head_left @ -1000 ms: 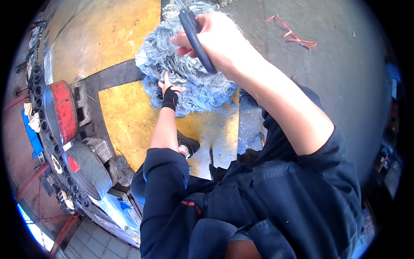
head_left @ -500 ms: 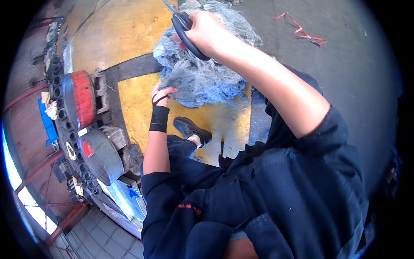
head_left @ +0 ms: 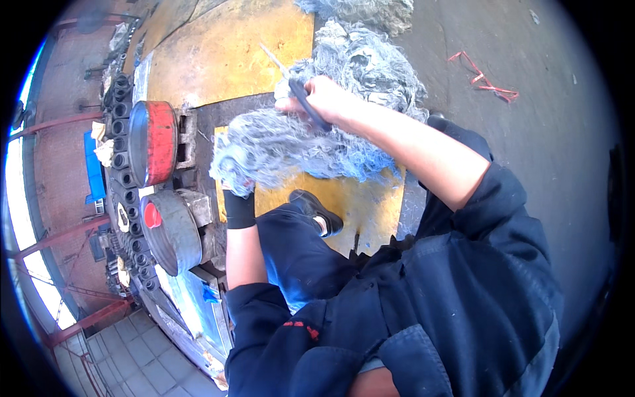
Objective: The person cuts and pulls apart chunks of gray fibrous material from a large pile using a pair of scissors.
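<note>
My right hand [head_left: 329, 99] is closed round the dark handles of a pair of scissors [head_left: 306, 104]. Their metal blades point up and to the left, above a large heap of tangled grey-blue fibres [head_left: 369, 63]. At the left end of this heap, my left hand [head_left: 246, 188] grips a thick drawn-out bundle of the strands. The fibres drape over most of its fingers. A black wrap covers the left wrist. Whether the blades touch any strands is hard to tell.
The heap lies on yellow floor sheets [head_left: 231, 53] edged by dark floor. A red drum [head_left: 159, 142] and a grey drum [head_left: 175, 235] stand on my left by rows of black rings. Red strapping [head_left: 486, 83] lies on the right. My shoe [head_left: 321, 210] is close below the fibres.
My left hand has pulled a bundle of fibres out leftward and downward, and the strands now cover its fingers. My right hand has come lower with the scissors, blades now turned further left.
</note>
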`<state>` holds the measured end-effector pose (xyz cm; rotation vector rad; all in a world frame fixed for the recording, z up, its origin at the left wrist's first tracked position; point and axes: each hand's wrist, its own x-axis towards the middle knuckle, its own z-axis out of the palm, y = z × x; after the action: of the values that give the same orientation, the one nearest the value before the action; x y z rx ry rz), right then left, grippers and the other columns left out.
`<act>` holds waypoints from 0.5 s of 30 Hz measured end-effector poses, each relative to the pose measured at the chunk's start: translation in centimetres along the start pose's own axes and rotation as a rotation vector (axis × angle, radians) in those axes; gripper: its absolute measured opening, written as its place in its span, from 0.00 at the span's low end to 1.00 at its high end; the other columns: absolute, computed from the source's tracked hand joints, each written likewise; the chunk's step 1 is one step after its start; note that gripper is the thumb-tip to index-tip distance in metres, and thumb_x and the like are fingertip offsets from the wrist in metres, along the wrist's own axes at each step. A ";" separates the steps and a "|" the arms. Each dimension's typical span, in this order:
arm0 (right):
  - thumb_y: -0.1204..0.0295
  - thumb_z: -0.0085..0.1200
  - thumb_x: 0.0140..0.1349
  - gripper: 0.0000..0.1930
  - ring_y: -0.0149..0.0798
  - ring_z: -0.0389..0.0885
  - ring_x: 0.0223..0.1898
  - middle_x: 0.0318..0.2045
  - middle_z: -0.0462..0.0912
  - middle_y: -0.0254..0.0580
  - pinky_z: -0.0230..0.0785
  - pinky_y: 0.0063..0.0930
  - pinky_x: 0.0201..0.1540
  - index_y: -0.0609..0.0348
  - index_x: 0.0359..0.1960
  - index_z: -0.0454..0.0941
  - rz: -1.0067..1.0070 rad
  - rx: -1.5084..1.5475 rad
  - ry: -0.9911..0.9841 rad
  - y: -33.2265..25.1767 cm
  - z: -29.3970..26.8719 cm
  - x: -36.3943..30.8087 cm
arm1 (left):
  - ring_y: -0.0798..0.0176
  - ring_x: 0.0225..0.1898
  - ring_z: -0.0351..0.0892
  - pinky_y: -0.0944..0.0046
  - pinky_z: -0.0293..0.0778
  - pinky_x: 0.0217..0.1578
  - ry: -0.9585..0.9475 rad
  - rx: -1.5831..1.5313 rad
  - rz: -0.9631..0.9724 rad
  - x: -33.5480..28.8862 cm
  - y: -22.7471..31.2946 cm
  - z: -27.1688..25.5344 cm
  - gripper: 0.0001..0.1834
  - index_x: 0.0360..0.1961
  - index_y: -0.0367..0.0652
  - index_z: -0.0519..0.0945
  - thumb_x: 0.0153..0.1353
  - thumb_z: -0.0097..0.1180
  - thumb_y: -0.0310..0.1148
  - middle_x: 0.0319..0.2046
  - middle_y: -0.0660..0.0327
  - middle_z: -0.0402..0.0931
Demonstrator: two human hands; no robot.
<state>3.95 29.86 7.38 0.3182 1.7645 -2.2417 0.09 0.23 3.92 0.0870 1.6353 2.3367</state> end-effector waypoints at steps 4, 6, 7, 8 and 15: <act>0.49 0.70 0.40 0.28 0.29 0.70 0.24 0.22 0.76 0.37 0.62 0.26 0.29 0.65 0.27 0.79 0.118 -0.090 -0.168 1.5 2.3 0.1 | 0.54 0.50 0.71 0.58 0.69 0.48 -0.008 0.920 0.063 -0.1 -1.0 2.7 0.29 0.54 0.40 0.68 0.52 0.59 0.39 0.49 0.53 0.72; 0.61 0.71 0.40 0.21 0.29 0.71 0.25 0.23 0.77 0.36 0.62 0.24 0.29 0.65 0.29 0.79 0.104 -0.053 -0.106 2.5 3.0 0.2 | 0.54 0.49 0.72 0.60 0.70 0.46 -0.098 1.620 0.128 0.3 -1.3 3.5 0.30 0.54 0.39 0.67 0.52 0.60 0.40 0.48 0.52 0.73; 0.64 0.70 0.40 0.19 0.29 0.71 0.25 0.24 0.77 0.36 0.62 0.24 0.29 0.65 0.30 0.78 0.081 -0.037 -0.060 2.7 2.9 0.1 | 0.55 0.48 0.73 0.61 0.70 0.45 -0.179 1.847 0.172 0.5 -1.4 3.9 0.30 0.54 0.39 0.67 0.52 0.60 0.40 0.48 0.52 0.73; 0.67 0.70 0.41 0.18 0.28 0.71 0.25 0.24 0.77 0.36 0.63 0.24 0.29 0.65 0.31 0.78 0.058 -0.022 -0.016 2.9 2.8 0.3 | 0.58 0.49 0.72 0.62 0.66 0.51 -0.045 1.683 0.021 0.8 -1.7 4.2 0.30 0.57 0.41 0.67 0.53 0.56 0.39 0.48 0.58 0.74; 0.66 0.61 0.44 0.15 0.46 0.81 0.29 0.24 0.80 0.50 0.70 0.36 0.35 0.64 0.30 0.76 -0.227 -0.425 0.304 3.5 1.9 2.1 | 0.60 0.46 0.74 0.56 0.71 0.47 -0.048 -0.560 -0.269 1.5 -2.4 4.5 0.31 0.61 0.40 0.62 0.60 0.48 0.46 0.45 0.59 0.75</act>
<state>3.18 27.08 3.98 0.3993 2.4882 -1.9597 0.04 5.53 3.17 -0.1803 0.8572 2.4527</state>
